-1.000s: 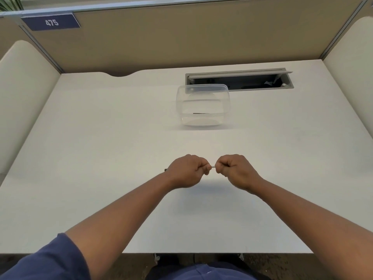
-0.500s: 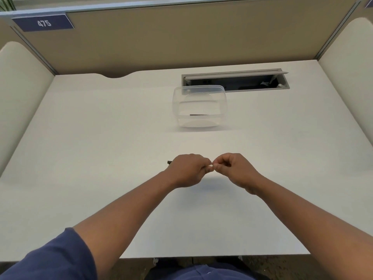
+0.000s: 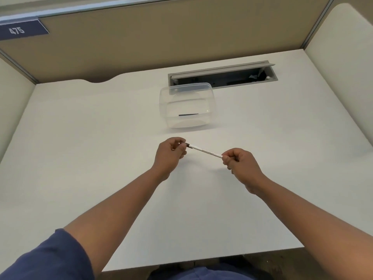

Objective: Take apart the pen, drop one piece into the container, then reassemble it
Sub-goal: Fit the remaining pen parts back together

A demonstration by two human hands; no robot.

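Observation:
A white pen (image 3: 204, 151) with printed lettering and a dark end stretches between my two hands above the desk. My left hand (image 3: 171, 153) pinches its dark far-left end. My right hand (image 3: 239, 163) pinches the other tip. The white barrel is bare between them. Behind the hands stands a clear plastic container (image 3: 186, 91) without a lid. A thin dark pen piece (image 3: 188, 115) lies flat on its bottom.
The white desk (image 3: 80, 158) is walled by tan partitions at the back and pale side panels. An open grey cable tray (image 3: 222, 76) is set into the desk right behind the container. A blue label reading 475 (image 3: 18, 30) hangs top left.
My hands were close together, covering the pen; they have moved apart, so the white barrel now shows between them. The view also tilted.

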